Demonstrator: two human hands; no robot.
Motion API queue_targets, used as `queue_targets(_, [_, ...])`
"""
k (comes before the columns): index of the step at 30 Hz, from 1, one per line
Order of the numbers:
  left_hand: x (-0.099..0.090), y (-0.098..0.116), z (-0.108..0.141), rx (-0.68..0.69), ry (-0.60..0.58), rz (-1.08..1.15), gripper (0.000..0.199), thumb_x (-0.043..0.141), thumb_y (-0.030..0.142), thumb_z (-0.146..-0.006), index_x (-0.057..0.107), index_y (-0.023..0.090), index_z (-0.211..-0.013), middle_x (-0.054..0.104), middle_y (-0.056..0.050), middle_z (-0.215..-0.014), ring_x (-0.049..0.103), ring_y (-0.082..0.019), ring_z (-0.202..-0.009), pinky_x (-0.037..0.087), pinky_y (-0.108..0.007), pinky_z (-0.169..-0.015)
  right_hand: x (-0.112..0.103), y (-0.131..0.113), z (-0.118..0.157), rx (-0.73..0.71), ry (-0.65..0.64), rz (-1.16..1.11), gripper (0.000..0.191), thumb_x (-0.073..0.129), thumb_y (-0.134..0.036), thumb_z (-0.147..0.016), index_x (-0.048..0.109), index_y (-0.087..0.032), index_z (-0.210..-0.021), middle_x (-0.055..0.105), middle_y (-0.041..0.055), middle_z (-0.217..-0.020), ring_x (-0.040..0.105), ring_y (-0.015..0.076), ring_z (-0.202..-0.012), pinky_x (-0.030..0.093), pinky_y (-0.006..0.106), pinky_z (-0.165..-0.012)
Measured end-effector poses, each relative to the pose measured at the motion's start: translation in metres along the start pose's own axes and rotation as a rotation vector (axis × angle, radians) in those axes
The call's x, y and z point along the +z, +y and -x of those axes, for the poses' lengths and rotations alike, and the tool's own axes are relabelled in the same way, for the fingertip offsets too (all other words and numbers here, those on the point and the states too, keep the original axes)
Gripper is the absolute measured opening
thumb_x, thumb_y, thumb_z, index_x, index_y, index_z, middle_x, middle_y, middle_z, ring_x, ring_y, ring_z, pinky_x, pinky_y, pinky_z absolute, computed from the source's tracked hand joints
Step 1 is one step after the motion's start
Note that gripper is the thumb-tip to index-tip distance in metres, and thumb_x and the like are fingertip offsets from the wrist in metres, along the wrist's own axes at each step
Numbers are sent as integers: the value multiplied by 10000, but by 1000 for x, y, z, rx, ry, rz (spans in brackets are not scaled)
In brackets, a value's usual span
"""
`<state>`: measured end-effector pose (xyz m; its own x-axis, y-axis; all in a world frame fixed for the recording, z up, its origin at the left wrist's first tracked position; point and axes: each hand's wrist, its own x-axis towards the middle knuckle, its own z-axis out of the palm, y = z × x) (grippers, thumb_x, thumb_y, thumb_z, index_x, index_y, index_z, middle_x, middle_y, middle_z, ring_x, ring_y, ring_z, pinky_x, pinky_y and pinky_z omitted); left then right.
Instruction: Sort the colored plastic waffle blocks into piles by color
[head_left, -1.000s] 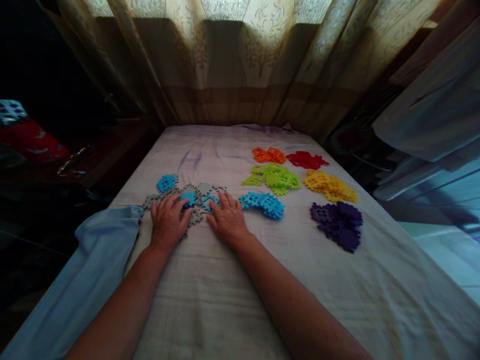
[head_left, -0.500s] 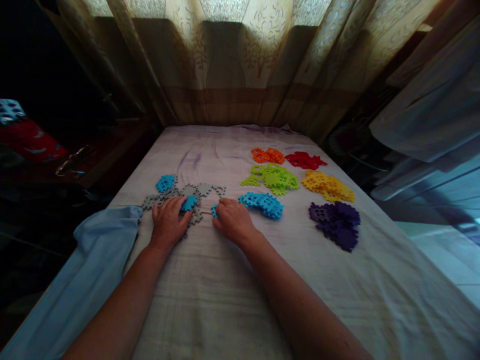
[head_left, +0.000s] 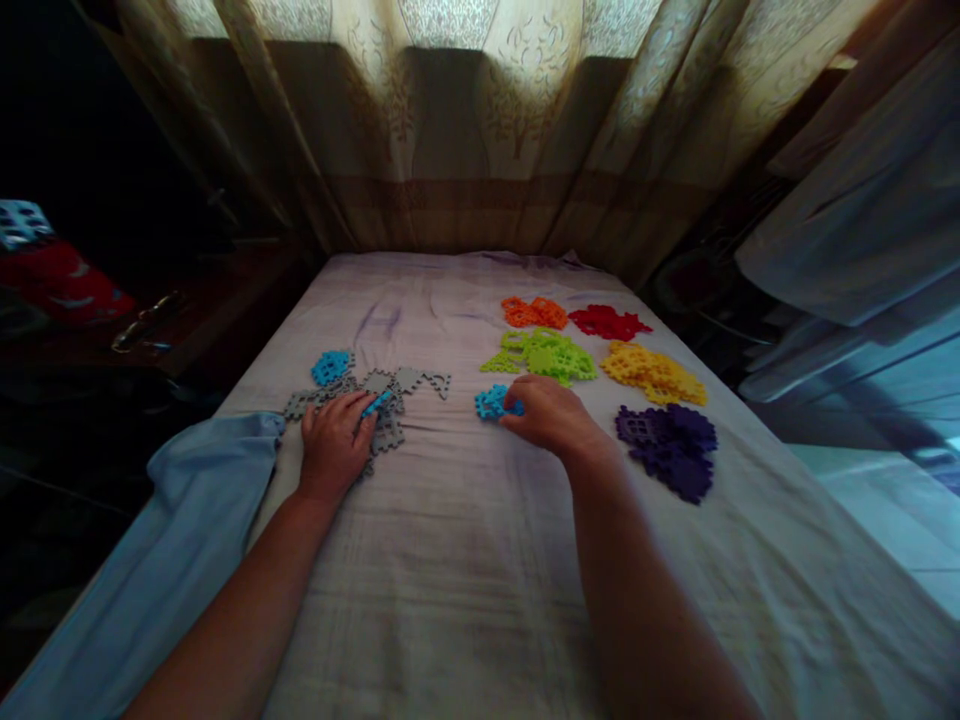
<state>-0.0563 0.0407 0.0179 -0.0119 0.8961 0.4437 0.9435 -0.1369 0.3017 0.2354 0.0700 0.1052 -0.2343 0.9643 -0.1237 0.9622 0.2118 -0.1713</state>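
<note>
My left hand (head_left: 337,438) is closed on a blue interlocking tile (head_left: 377,403), which it tilts on edge between thumb and fingers. Beneath and around that hand lie grey interlocking tiles (head_left: 388,434), some with window-like openings. Over the blue tile pile (head_left: 491,402) to the right, my right hand (head_left: 551,412) is bent down, thumb and fingertips pinched on a blue tile at the pile's near right side. The hand covers much of this pile. Another blue tile group (head_left: 330,367) sits beyond the grey ones at the left.
Right of centre are piles of lime green tiles (head_left: 551,356), orange tiles (head_left: 534,312), red tiles (head_left: 609,322), yellow tiles (head_left: 654,374) and dark purple tiles (head_left: 669,448). A light blue cloth (head_left: 202,500) hangs over the left edge of the sheet-covered surface (head_left: 450,580). A curtain (head_left: 480,130) hangs behind.
My right hand has moved right, from beside the grey tiles to the blue pile, carrying a blue tile. The tile in my left hand has turned from nearly flat onto its edge.
</note>
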Motion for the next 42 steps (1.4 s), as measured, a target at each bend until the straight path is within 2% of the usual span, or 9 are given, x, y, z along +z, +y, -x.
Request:
queue_targets(5, [-14, 10, -1, 96, 136, 28, 325, 437, 388, -945, 704, 242, -1059, 737, -68, -1070, 640, -245, -1052, 324, -471, -1121, -4, 8, 1, 23, -35, -50, 204, 660, -292, -818, 753, -249, -994, 723, 74, -1125, 651, 238, -1062, 475, 312, -889])
queue_targets(10, [-9, 35, 8, 134, 55, 155, 318, 484, 434, -943, 709, 233, -1046, 759, -63, -982, 684, -226, -928, 495, -373, -926, -7, 18, 1, 61, -5, -52, 208, 619, -298, -850, 756, -247, -999, 725, 76, -1133, 646, 232, -1079, 471, 297, -883])
queue_targets(15, [10, 71, 18, 120, -76, 347, 299, 543, 400, -924, 684, 239, -1133, 765, -37, -977, 706, -183, -837, 549, -298, -788, -10, 26, 3, 80, 46, -81, 253, 561, -320, -895, 743, -230, -1046, 719, 82, -1152, 644, 225, -1073, 470, 301, -886])
queue_targets(21, [31, 105, 9, 179, -163, 412, 275, 578, 332, -912, 670, 258, -1160, 755, -41, -1041, 699, -190, -921, 546, -334, -869, -9, 31, 4, 77, 83, -123, 268, 557, -334, -907, 734, -226, -1077, 715, 76, -1166, 640, 220, -1095, 457, 304, -933])
queue_targets(27, [48, 115, -4, 319, -121, 355, 311, 562, 303, -919, 637, 224, -1211, 719, -89, -1108, 654, -227, -1023, 515, -405, -933, -5, 36, 3, 80, 115, -154, 270, 553, -360, -910, 726, -242, -1081, 725, 61, -1120, 652, 210, -1035, 464, 310, -917])
queue_targets(31, [45, 105, -4, 332, -67, 271, 326, 531, 314, -931, 625, 222, -1229, 685, -99, -1155, 616, -237, -1087, 483, -419, -985, -7, 36, 3, 80, 115, -164, 268, 562, -354, -910, 725, -235, -1086, 724, 70, -1119, 652, 220, -1033, 464, 316, -913])
queue_targets(35, [29, 77, -18, 264, -14, 187, 316, 495, 331, -937, 639, 217, -1194, 677, -90, -1172, 605, -234, -1103, 457, -405, -1017, -11, 35, 3, 101, 83, -178, 280, 554, -352, -920, 717, -232, -1113, 716, 74, -1151, 652, 222, -1050, 463, 316, -919])
queue_targets(38, [16, 40, -42, 167, 20, 81, 337, 468, 341, -920, 643, 201, -1172, 668, -101, -1196, 595, -251, -1127, 433, -416, -1044, -12, 35, 3, 86, 76, -179, 278, 554, -344, -920, 714, -231, -1117, 711, 76, -1174, 647, 225, -1079, 463, 321, -934])
queue_targets(42, [4, -22, -78, -50, -22, -110, 486, 483, 376, -853, 588, 159, -1275, 570, -155, -1371, 516, -315, -1270, 375, -459, -1102, -11, 34, 2, 65, 83, -169, 276, 553, -331, -921, 715, -229, -1120, 703, 82, -1204, 634, 239, -1133, 465, 337, -957])
